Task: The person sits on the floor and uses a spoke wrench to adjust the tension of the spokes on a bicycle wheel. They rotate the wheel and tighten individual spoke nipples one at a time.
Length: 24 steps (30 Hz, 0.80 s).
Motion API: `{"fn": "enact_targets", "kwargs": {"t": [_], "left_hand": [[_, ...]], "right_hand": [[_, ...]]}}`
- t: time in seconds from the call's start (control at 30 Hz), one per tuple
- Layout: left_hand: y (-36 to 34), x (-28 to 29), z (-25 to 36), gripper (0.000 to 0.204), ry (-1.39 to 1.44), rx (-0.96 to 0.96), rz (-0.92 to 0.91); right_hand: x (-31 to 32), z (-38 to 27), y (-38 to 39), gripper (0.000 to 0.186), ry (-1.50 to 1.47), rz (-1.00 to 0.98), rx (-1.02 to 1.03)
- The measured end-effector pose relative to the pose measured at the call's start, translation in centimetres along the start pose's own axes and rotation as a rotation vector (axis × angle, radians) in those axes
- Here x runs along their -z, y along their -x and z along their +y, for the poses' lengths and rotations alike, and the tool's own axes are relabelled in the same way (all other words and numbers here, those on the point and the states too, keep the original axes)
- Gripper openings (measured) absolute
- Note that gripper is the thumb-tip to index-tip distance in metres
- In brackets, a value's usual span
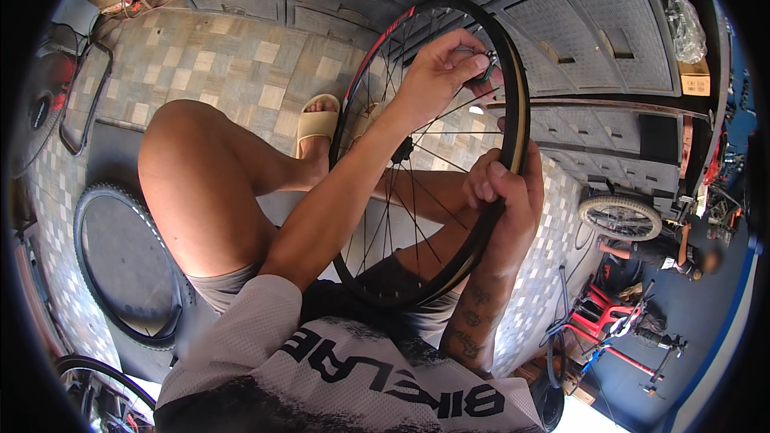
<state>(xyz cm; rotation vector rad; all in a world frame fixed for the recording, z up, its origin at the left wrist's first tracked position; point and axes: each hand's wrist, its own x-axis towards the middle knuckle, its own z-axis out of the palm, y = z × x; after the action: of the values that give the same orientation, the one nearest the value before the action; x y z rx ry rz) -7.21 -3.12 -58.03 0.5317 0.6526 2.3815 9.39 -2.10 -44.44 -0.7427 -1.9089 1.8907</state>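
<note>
A spoked bicycle wheel point(473, 269) with a black rim, a red patch and a tan strip along the rim stands tilted across my lap. My left hand point(443, 72) reaches over the spokes to the upper right of the rim. Between its thumb and fingers is a small dark metal tool point(488, 65), possibly a spoke wrench, close against the inner side of the rim. My right hand point(509, 186) is wrapped round the rim lower on the right side, thumb on the outer face. The hub point(403, 149) shows partly behind my left forearm.
A loose black tyre point(86, 252) lies on a dark mat at left, near a fan point(48, 104). Grey cabinets point(581, 24) line the far side. At right are another person point(662, 252), a bicycle wheel point(622, 217) and a red chair point(600, 313).
</note>
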Motion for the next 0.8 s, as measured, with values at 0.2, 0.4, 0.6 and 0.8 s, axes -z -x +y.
{"fn": "enact_targets", "kwargs": {"t": [0.2, 0.4, 0.6, 0.8], "left_hand": [[-0.5, 0.3, 0.2, 0.011, 0.001, -0.007, -0.049], [-0.8, 0.3, -0.3, 0.012, 0.156, 0.032, -0.047], [-0.4, 0.1, 1.7, 0.021, -0.065, 0.192, -0.113], [0.2, -0.9, 2.1, 0.021, -1.007, -0.063, 0.016]], "right_hand": [[0.2, 0.1, 0.1, 0.028, 0.014, -0.001, 0.008], [0.5, 0.1, 0.0, 0.027, 0.027, 0.0, 0.008], [0.7, 0.0, 0.0, 0.026, 0.028, 0.008, 0.013], [0.7, 0.2, -0.2, 0.024, 0.007, -0.005, 0.022]]}}
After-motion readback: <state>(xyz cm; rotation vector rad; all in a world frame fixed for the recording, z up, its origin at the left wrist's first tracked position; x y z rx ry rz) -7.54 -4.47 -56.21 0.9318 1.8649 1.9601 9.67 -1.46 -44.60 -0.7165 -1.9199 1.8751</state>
